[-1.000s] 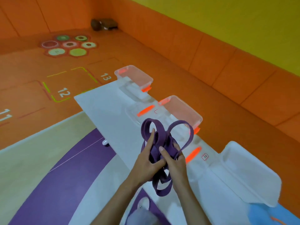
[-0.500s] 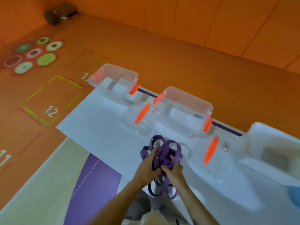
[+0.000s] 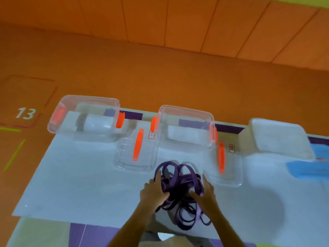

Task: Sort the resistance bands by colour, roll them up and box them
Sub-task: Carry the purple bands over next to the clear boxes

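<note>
A tangled bundle of purple resistance bands [image 3: 179,182] sits between my hands, low over the white sheet [image 3: 74,177]. Its lower loops trail off the sheet's near edge. My left hand [image 3: 154,192] grips the bundle's left side, fingers curled into the loops. My right hand [image 3: 205,193] holds the right side, thumb tucked into the bands. Just beyond the bundle stands a clear box [image 3: 186,113] with orange clips, and another clear box [image 3: 83,102] stands further left; I see no bands in either.
Two clear lids with orange handles lie flat, one lid [image 3: 124,157] between the boxes and one lid [image 3: 231,177] right of the bundle. A white box [image 3: 279,138] stands far right, with blue material [image 3: 311,168] beside it. Orange floor and wall lie behind.
My view has swung to face the boxes head-on. The bundle has come down closer to the sheet, and my hands have spread apart to its two sides.
</note>
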`<state>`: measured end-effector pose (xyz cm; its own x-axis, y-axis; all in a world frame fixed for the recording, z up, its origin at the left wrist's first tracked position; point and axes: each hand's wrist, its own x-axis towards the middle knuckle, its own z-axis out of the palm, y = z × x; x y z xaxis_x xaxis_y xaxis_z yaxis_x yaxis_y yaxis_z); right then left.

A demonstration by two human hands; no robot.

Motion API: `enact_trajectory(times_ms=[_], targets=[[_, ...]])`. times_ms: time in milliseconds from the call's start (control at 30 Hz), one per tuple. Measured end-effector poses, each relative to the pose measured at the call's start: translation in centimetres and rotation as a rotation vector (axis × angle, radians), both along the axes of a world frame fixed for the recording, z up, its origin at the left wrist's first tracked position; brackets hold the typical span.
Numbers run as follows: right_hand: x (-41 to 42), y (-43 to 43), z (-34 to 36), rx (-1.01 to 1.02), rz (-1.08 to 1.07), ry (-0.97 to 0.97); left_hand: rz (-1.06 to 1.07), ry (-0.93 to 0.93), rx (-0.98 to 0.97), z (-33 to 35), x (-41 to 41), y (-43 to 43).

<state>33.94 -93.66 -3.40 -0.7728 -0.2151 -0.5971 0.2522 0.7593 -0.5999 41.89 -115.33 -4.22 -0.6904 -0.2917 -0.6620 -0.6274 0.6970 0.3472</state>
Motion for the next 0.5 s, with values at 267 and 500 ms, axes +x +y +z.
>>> enact_trajectory(times_ms=[267, 500], targets=[[5.0, 0.3, 0.2, 0.308, -0.014, 0.124, -0.056, 0.267, 0.302, -2.6, 1.4, -0.3], [8.0, 3.0, -0.3, 0.192, -0.118, 0.021, -0.229, 0.226, 0.015, -3.0, 1.2, 0.0]])
